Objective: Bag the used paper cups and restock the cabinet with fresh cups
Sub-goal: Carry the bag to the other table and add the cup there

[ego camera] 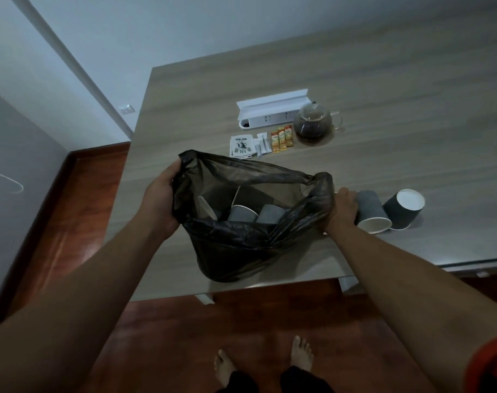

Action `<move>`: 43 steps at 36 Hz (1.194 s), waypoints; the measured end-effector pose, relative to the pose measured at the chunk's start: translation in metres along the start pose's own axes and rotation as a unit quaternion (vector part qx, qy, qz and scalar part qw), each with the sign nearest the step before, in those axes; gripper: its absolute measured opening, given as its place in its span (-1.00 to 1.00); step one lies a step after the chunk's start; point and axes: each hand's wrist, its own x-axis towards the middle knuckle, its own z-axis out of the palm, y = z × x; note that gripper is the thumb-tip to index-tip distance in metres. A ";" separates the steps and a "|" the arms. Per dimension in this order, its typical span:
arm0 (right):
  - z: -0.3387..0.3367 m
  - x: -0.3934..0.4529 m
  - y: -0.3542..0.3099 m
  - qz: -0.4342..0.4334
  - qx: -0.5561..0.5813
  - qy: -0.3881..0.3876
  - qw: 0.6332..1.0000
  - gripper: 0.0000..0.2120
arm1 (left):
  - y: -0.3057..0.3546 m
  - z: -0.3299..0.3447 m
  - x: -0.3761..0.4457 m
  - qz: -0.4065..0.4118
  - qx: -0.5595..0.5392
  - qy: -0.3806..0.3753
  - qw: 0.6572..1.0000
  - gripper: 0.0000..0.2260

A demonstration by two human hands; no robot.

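Observation:
A black plastic bag [241,245] stands wide open on the near part of the wooden table [383,109]. Inside it lie several grey paper cups [241,214]. My left hand [162,199] grips the bag's left rim. My right hand [343,211] holds the right rim, and its fingers touch a grey cup [369,211] lying on its side beside the bag. A second dark cup [404,208] lies tipped over just to the right of that one.
Farther back on the table stand a glass teapot [312,124] of dark tea, a white power strip [273,113], tea packets [241,146] and sachets [281,139]. The table's front edge is close to me. My bare feet [264,361] stand on red wood floor.

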 end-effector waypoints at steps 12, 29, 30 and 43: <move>-0.076 -0.006 -0.011 0.125 0.396 0.097 0.904 -0.48 | 0.000 -0.014 0.023 -0.028 0.085 0.045 0.995 -0.63; -0.079 -0.087 -0.151 -0.129 0.434 -0.150 0.879 -0.38 | 0.002 -0.011 0.035 -0.002 0.110 0.042 0.993 -0.58; -0.078 -0.088 -0.153 -0.144 0.429 -0.173 0.875 -0.41 | 0.002 -0.012 0.035 0.001 0.110 0.040 0.993 -0.59; -0.094 -0.025 -0.042 0.044 0.082 -0.009 0.996 -0.30 | 0.002 -0.015 0.039 0.006 0.100 0.029 0.995 -0.65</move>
